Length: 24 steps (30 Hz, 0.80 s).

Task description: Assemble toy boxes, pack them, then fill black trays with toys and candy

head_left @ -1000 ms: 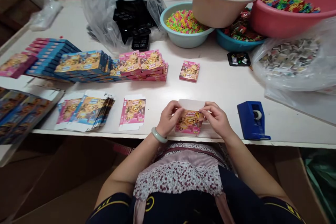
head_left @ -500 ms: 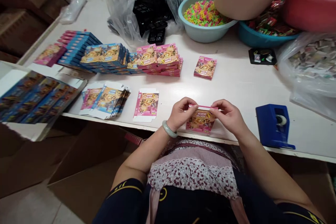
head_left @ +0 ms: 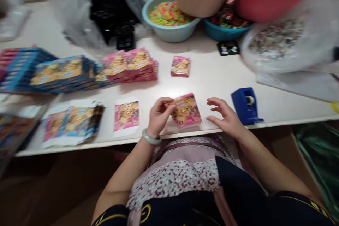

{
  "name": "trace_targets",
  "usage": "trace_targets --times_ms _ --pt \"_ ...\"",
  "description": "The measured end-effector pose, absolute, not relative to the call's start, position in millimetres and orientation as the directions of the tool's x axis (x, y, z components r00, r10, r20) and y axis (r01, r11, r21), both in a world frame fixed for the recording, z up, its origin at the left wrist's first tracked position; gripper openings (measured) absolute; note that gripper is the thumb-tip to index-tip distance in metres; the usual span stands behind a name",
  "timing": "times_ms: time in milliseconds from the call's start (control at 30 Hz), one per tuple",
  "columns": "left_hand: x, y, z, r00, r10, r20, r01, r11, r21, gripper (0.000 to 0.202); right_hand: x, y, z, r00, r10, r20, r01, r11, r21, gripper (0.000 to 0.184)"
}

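A pink printed box (head_left: 186, 110) is pinched at its left edge by my left hand (head_left: 161, 113), just above the table's front edge. My right hand (head_left: 224, 116) is apart from it on the right, fingers spread with nothing between them. Beyond my right hand stands a blue tape dispenser (head_left: 245, 106) with a roll in it. Left of my left hand lies a flat, unfolded pink carton (head_left: 127, 116). A pink box (head_left: 180, 66) lies by itself farther back.
Stacked pink boxes (head_left: 132, 64) and blue boxes (head_left: 63, 72) line the left side, with a pile of flat cartons (head_left: 75, 122) in front. Tubs of small coloured pieces, such as a light-blue basin (head_left: 169, 34), stand behind. A small black tray (head_left: 228, 48) lies near a plastic bag (head_left: 288, 46).
My right hand has let go of the box and moved off to the right. My left hand still holds the box, now turned at a slant. The view has swung to the right.
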State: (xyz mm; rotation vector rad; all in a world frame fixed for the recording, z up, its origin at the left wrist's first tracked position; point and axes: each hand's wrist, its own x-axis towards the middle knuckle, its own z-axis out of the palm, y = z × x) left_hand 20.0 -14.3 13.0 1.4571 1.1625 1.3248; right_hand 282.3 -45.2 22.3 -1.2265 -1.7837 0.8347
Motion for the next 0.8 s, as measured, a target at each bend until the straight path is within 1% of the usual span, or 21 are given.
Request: trace_targets --times_ms 67,133,200,233,267,300,333,400,467,500,533,567,600,633,733,800 --pt "35 -11 11 -0.109 0.956 0.274 0.093 -0.265 0.96 0.019 325 -63 22 0.007 0.966 0.257 0.622 0.197 -0.758 0.031" --pt "50 -11 9 -0.089 0.957 0.277 0.104 -0.268 0.958 0.022 366 -82 21 0.198 0.944 0.263 0.804 -0.003 -0.594 0.026" --pt "61 -12 7 -0.007 0.965 0.262 0.144 -0.258 0.955 0.022 396 -97 18 0.291 0.929 0.228 0.876 -0.163 -0.454 0.03" --pt "64 -12 7 0.022 0.967 0.256 0.167 -0.256 0.952 0.022 405 -102 16 0.311 0.929 0.2 0.884 -0.205 -0.42 0.031" --pt "65 -13 8 0.038 0.967 0.253 0.189 -0.256 0.948 0.022 411 -104 14 0.326 0.93 0.173 0.878 -0.23 -0.419 0.032" --pt "66 -13 9 0.047 0.966 0.254 0.206 -0.258 0.944 0.023 414 -104 11 0.34 0.929 0.149 0.859 -0.241 -0.452 0.032" --pt "65 -13 10 0.052 0.965 0.257 0.222 -0.263 0.939 0.024 415 -102 8 0.357 0.925 0.132 0.823 -0.245 -0.512 0.031" --pt "62 -12 12 0.055 0.963 0.263 0.25 -0.268 0.93 0.025 414 -99 1 0.406 0.908 0.099 0.689 -0.233 -0.687 0.03" --pt "60 -12 13 0.045 0.965 0.258 0.272 -0.261 0.926 0.025 412 -98 -7 0.479 0.877 0.028 0.458 -0.222 -0.861 0.031" --pt "59 -12 13 0.035 0.967 0.253 0.276 -0.253 0.927 0.025 411 -100 -11 0.514 0.857 -0.021 0.329 -0.22 -0.918 0.032" --pt "58 -12 13 0.024 0.968 0.248 0.276 -0.245 0.929 0.024 410 -102 -15 0.542 0.837 -0.067 0.218 -0.217 -0.952 0.033" --pt "58 -12 12 0.013 0.969 0.245 0.271 -0.239 0.932 0.024 410 -105 -19 0.562 0.822 -0.094 0.143 -0.208 -0.968 0.034" --pt "59 -12 12 0.005 0.97 0.243 0.264 -0.236 0.935 0.024 409 -109 -22 0.574 0.813 -0.096 0.113 -0.195 -0.974 0.034" --pt "59 -12 11 0.001 0.971 0.241 0.257 -0.233 0.938 0.024 408 -114 -25 0.579 0.812 -0.073 0.126 -0.178 -0.976 0.033" --pt "60 -12 10 0.005 0.974 0.228 0.256 -0.221 0.941 0.024 406 -124 -27 0.573 0.82 0.022 0.237 -0.14 -0.962 0.029" --pt "61 -11 11 0.005 0.977 0.212 0.271 -0.205 0.94 0.025 405 -125 -23 0.563 0.826 0.028 0.266 -0.149 -0.952 0.026"
